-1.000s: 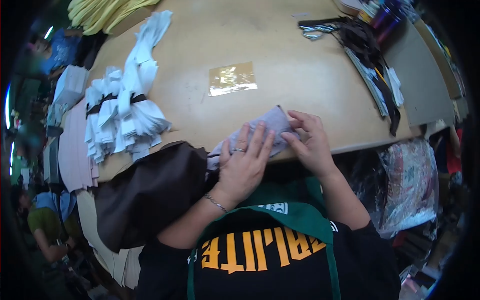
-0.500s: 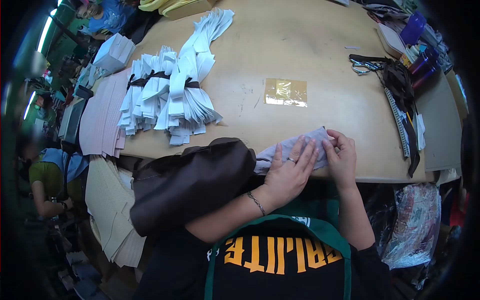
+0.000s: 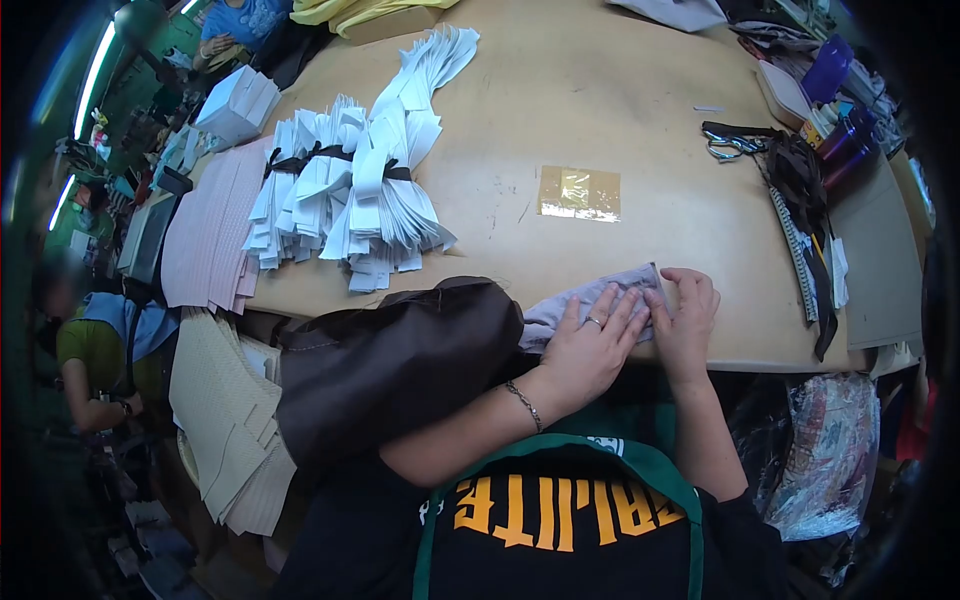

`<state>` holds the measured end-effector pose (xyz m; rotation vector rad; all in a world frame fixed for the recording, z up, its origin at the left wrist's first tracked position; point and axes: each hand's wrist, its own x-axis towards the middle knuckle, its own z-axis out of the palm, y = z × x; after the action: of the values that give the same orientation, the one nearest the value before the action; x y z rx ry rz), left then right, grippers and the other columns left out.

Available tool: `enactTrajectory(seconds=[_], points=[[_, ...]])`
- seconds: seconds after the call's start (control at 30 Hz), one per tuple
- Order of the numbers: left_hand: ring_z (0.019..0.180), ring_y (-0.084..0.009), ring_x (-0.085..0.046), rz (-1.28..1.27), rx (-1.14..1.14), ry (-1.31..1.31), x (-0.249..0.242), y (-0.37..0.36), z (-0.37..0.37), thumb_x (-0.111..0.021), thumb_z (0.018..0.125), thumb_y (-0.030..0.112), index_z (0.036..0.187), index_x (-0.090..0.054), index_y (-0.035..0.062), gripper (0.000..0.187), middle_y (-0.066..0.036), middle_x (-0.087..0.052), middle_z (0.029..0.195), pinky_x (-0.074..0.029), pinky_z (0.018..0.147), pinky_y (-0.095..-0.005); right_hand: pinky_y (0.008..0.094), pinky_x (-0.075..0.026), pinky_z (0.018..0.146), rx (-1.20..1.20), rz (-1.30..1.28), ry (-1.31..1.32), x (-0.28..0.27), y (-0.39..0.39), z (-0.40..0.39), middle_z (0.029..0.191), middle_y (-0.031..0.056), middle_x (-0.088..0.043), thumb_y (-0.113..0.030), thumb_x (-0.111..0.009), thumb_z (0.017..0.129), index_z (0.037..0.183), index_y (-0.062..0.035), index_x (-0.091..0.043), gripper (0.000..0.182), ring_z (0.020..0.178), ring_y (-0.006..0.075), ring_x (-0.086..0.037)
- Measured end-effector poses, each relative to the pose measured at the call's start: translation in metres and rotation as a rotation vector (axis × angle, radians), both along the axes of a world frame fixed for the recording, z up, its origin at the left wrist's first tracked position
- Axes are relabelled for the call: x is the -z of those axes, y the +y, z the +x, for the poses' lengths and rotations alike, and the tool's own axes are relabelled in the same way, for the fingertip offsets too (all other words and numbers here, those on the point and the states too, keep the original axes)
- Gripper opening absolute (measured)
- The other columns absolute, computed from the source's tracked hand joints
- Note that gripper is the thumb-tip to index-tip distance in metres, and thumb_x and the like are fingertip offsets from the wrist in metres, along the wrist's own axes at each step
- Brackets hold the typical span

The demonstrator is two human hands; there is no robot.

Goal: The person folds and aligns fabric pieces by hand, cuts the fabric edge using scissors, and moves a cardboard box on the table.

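A greyish-purple cloth (image 3: 546,314) lies at the table's front edge. My left hand (image 3: 590,345) rests flat on it, fingers stretched out and a ring on one of them. Against the cloth's right end is my right hand (image 3: 688,325); its thumb touches the cloth while the other fingers are raised and apart from the thumb. Left of the cloth, a dark brown leather-like piece (image 3: 400,365) bulges over the table edge and lies against my left forearm. Whether the brown piece and the cloth are joined cannot be made out.
Bundles of white strips (image 3: 375,190) tied with dark bands lie at the left, beside pink sheets (image 3: 212,230). Clear tape (image 3: 580,193) is stuck to the tabletop (image 3: 600,100). Scissors (image 3: 737,145), a spiral notebook (image 3: 793,240) and a purple tumbler (image 3: 848,145) are at the right. Other people are at the left.
My right hand's fingers have lifted and spread away from the thumb at the cloth's corner. My left hand stays flat on the cloth. The view has shifted slightly.
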<state>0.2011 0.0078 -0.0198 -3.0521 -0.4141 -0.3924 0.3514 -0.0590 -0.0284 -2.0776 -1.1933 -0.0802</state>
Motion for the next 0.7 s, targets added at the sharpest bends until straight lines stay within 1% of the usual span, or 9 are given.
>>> enactTrajectory(seconds=[0.03,0.13,0.23,0.37,0.47,0.53,0.6,0.67,0.7], points=[[0.127,-0.0308,-0.041,-0.004,0.004,0.003,0.000,0.000,0.000,-0.048,0.084,0.020,0.134,-0.044,0.0070,0.051,-0.015,-0.040,0.140,-0.039,0.090,-0.0551,0.0406,-0.041,0.084,-0.013,0.015,0.003,0.000,-0.001,0.002,0.103,0.0109,-0.053,-0.014,-0.068,0.078,0.105,-0.0077,-0.059,0.029,0.100,0.0303,-0.047],[0.127,-0.0309,-0.041,-0.024,-0.015,0.054,0.000,-0.001,0.003,-0.048,0.085,0.019,0.134,-0.043,0.0077,0.051,-0.015,-0.040,0.140,-0.040,0.090,-0.0557,0.0377,-0.042,0.085,-0.034,0.204,0.215,0.009,-0.006,0.025,0.101,0.0120,-0.055,-0.014,-0.067,0.080,0.103,-0.0040,-0.059,0.027,0.098,0.0293,-0.051],[0.129,-0.0293,-0.040,-0.079,-0.030,0.032,0.007,-0.001,0.005,-0.047,0.085,0.017,0.135,-0.042,0.0109,0.050,-0.012,-0.039,0.142,-0.040,0.090,-0.0561,0.0362,-0.045,0.083,-0.022,0.219,0.294,0.002,-0.009,0.066,0.100,0.0140,-0.058,-0.014,-0.067,0.080,0.100,0.0001,-0.058,0.026,0.096,0.0288,-0.056],[0.130,-0.0286,-0.039,-0.026,-0.004,0.045,-0.004,0.000,0.003,-0.047,0.085,0.015,0.135,-0.042,0.0111,0.050,-0.011,-0.039,0.142,-0.040,0.091,-0.0548,0.0385,-0.048,0.078,0.000,0.031,0.157,-0.021,0.030,0.136,0.097,0.0184,-0.063,-0.017,-0.066,0.080,0.097,0.0024,-0.061,0.026,0.093,0.0295,-0.060],[0.130,-0.0286,-0.039,-0.035,-0.013,0.044,-0.003,0.001,0.001,-0.047,0.084,0.015,0.135,-0.042,0.0106,0.051,-0.012,-0.038,0.142,-0.040,0.091,-0.0548,0.0395,-0.048,0.080,0.073,-0.139,0.107,-0.044,0.084,0.171,0.099,0.0195,-0.063,-0.021,-0.062,0.083,0.099,0.0003,-0.063,0.026,0.091,0.0303,-0.061],[0.130,-0.0289,-0.039,-0.068,-0.023,0.052,-0.002,-0.001,0.001,-0.047,0.085,0.015,0.135,-0.042,0.0102,0.051,-0.012,-0.038,0.142,-0.040,0.091,-0.0551,0.0424,-0.046,0.083,0.111,-0.265,-0.066,-0.022,0.124,0.203,0.102,0.0173,-0.063,-0.027,-0.057,0.086,0.104,-0.0030,-0.063,0.030,0.095,0.0298,-0.059],[0.130,-0.0301,-0.038,-0.094,-0.024,0.037,0.001,-0.001,0.003,-0.047,0.085,0.015,0.136,-0.039,0.0096,0.053,-0.014,-0.037,0.143,-0.039,0.091,-0.0567,0.0453,-0.045,0.085,0.196,-0.404,-0.204,-0.023,0.151,0.215,0.105,0.0147,-0.063,-0.033,-0.053,0.088,0.107,-0.0065,-0.063,0.035,0.100,0.0297,-0.057],[0.130,-0.0305,-0.038,-0.123,-0.023,0.041,0.002,0.000,0.001,-0.047,0.084,0.015,0.137,-0.038,0.0096,0.054,-0.014,-0.036,0.143,-0.039,0.091,-0.0575,0.0480,-0.042,0.089,0.335,-0.567,-0.293,-0.018,0.162,0.202,0.107,0.0119,-0.063,-0.041,-0.050,0.088,0.111,-0.0103,-0.062,0.040,0.106,0.0301,-0.055],[0.131,-0.0313,-0.037,-0.106,-0.023,0.034,0.005,0.000,0.001,-0.047,0.084,0.015,0.138,-0.036,0.0097,0.055,-0.014,-0.035,0.144,-0.038,0.091,-0.0586,0.0479,-0.039,0.093,0.387,-0.542,-0.233,-0.021,0.163,0.192,0.114,0.0133,-0.061,-0.045,-0.047,0.089,0.116,-0.0108,-0.059,0.046,0.111,0.0305,-0.052]])
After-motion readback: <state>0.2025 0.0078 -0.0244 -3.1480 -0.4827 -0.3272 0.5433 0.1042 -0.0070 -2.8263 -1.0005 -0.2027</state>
